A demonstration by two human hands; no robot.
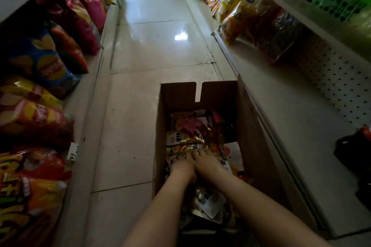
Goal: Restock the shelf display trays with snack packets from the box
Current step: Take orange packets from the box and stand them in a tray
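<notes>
An open cardboard box (pixel 253 126) stands on the aisle floor against the right-hand shelf unit. Inside lies a loose heap of snack packets (pixel 186 136) in gold, orange, pink and white. Both my arms reach down into it. My left hand (pixel 181 167) and my right hand (pixel 209 163) sit side by side in the middle of the box. Their fingers curl down over the near edge of a gold packet (pixel 184 147) and the packets under it. The light is dim and my palms hide what lies beneath them.
Large crisp bags (pixel 42 62) fill the left shelves, with a price tag (pixel 73 151) on the edge. The right lower shelf (pixel 291 110) has a pegboard back, orange and dark bags (pixel 253 20) farther along and a dark packet (pixel 353 152) nearby. A green basket (pixel 339 0) sits above. Tiled floor (pixel 156 46) runs ahead.
</notes>
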